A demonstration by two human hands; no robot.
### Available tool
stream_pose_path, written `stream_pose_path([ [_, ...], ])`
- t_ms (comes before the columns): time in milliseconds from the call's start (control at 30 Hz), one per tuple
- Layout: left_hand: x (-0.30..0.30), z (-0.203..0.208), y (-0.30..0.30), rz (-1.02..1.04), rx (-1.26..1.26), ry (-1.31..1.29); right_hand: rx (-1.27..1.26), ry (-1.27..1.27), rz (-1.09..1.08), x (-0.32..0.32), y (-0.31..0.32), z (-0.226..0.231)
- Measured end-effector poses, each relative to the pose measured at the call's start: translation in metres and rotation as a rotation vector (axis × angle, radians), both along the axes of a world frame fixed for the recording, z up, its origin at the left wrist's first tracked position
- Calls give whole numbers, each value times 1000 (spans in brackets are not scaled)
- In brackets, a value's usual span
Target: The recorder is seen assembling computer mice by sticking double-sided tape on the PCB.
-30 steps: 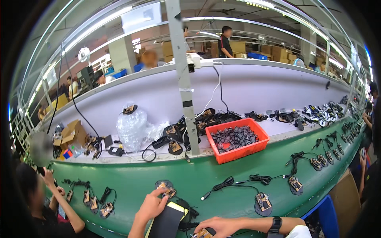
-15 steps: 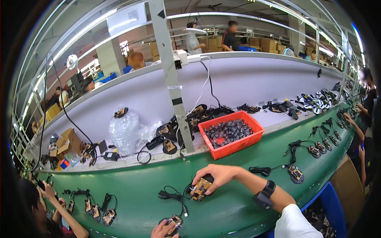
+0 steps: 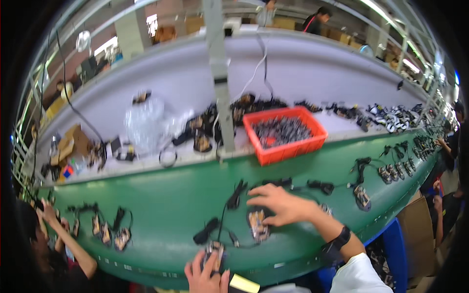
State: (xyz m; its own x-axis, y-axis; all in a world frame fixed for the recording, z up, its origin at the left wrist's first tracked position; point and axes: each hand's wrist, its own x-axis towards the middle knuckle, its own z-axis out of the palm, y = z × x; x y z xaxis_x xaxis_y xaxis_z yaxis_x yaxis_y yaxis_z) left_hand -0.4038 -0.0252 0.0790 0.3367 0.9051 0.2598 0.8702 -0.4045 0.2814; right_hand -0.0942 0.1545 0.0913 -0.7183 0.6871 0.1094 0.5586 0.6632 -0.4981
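Note:
My left hand [image 3: 206,274] is at the near edge of the green belt. Its fingers are apart, and the fingertips rest on the near end of an opened computer mouse [image 3: 215,250] with a bare circuit board. My right hand [image 3: 279,204] has its fingers spread and holds nothing. It hovers beside and partly above a second opened mouse [image 3: 258,225], which lies on the belt. Black coiled cables [image 3: 207,230] run from these mice, and a metal cable plug [image 3: 234,239] lies between them.
A red bin [image 3: 288,155] of small dark parts stands behind the green belt [image 3: 161,215]. More opened mice [image 3: 362,198] with cables lie left and right. A grey post [image 3: 222,97] rises at the shelf. Co-workers' arms [image 3: 73,246] reach in at both sides.
My right hand has let go of the second mouse and spread its fingers. My left fingers now rest spread on the nearer mouse. The whole view has tilted downward.

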Motion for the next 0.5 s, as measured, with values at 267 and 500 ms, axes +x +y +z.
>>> stream_pose_path([
  [267,-14,-21,46,-165,-65,-216,-188,6,91,2,-18,-9],
  [500,-24,-47,63,-69,-13,-266,-142,-305,37,16,-45,-2],
])
